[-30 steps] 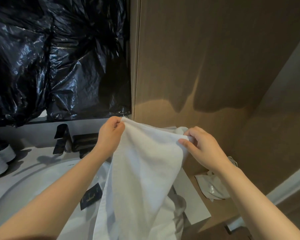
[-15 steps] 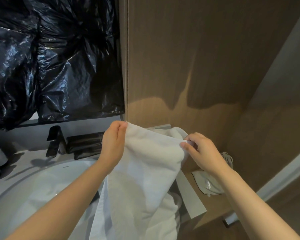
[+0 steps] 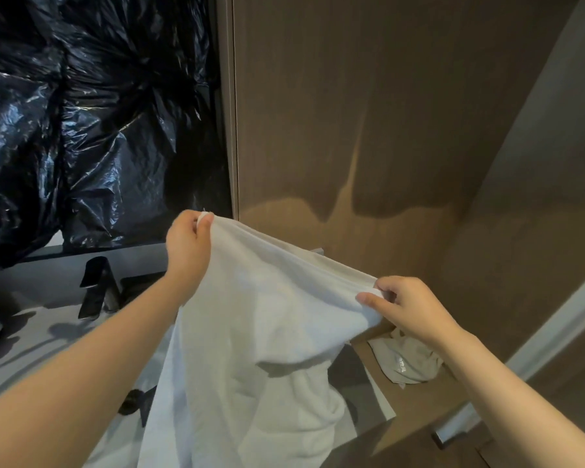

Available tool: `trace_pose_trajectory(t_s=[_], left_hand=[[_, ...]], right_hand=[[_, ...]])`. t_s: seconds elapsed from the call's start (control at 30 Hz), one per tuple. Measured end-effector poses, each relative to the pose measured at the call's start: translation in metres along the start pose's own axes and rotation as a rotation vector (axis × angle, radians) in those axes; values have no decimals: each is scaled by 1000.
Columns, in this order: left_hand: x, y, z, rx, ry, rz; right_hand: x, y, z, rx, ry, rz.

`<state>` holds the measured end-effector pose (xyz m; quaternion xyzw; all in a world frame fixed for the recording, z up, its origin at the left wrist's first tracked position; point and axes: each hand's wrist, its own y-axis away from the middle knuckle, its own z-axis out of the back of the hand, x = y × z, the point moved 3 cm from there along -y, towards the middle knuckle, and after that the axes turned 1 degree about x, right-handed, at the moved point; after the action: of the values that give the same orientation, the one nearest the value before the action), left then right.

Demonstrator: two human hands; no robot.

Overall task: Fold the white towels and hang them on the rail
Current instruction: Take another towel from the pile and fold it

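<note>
Pinching top edge of white towel (image 3: pixel 267 332) with left grip (image 3: pixel 188 244) and right grip (image 3: pixel 406 309), one at each corner. Held spread in air over desk (image 3: pixel 58 319) edge, lower part hanging. Judged early: fold unfinished, nothing hung. No rail in view.

One white towel (image 3: pixel 267 332), one left hand (image 3: pixel 188 244), one right hand (image 3: pixel 409 309), one black tap (image 3: pixel 97 285) left of the fingers (image 3: pixel 368 298), one pale bag (image 3: pixel 406 363) below.
</note>
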<state>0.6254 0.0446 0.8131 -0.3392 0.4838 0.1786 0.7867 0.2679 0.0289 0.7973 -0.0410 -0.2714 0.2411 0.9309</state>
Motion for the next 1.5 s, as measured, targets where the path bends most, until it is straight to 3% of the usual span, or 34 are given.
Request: trace_pose_trajectory(t_s=[0.13,0.33,0.73,1.0,1.23,1.5], left_hand=[[12,-10,-2,7,-80,17],[-1,-16,-9,-14,-97,-26],[-105,-65,17,-161,37,-252],[-168,-88,25,-264,72,-313],[-178,-81,18,-229,101,-322],[-179,-71,9,-178,140,-354]], right_hand=[[-19,12,0,-12,-9,-47],[-20,-1,28,-67,364,35],[44,-68,173,-381,649,64],[62,-87,230,-513,678,74],[53,-80,230,-579,631,83],[41,-83,227,-528,656,-111]])
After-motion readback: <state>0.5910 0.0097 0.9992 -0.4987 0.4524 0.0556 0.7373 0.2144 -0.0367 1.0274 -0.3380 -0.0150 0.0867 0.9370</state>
